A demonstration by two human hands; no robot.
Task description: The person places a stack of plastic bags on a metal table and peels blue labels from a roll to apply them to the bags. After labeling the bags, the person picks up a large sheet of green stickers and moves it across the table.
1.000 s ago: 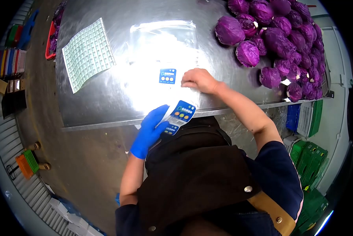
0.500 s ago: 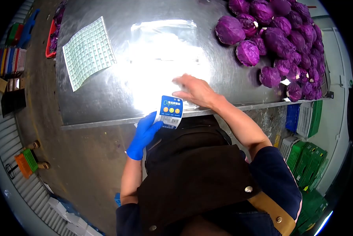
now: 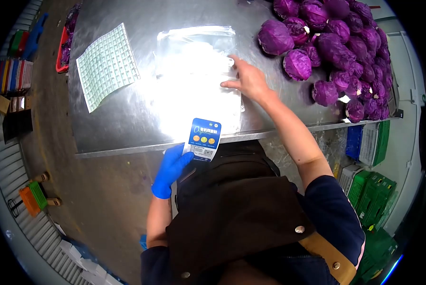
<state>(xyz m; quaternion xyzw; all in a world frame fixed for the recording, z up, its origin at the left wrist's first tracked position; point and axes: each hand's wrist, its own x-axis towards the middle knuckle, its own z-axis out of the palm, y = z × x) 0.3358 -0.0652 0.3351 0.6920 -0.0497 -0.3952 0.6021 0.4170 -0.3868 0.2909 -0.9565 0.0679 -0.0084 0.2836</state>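
Note:
My left hand (image 3: 172, 164), in a blue glove, is closed on the lower left edge of a blue and white label (image 3: 204, 137) near the table's front edge. My bare right hand (image 3: 251, 80) is over the right side of clear plastic bags (image 3: 196, 38), thumb and fingers apart, with nothing visible between them. Whether its fingertips touch the plastic is hard to tell in the glare. The bags lie flat on the metal table (image 3: 103, 130), their middle washed out by bright reflection.
A sheet of small green stickers (image 3: 108, 66) lies on the table at the left. Several purple cabbages (image 3: 336, 50) are piled at the right. Green crates (image 3: 374, 194) stand below at the right, and a red crate (image 3: 61, 54) is beyond the table's left side.
My right hand has moved up and to the right, away from the label and over the bags' right side. My left hand and the label have shifted slightly down.

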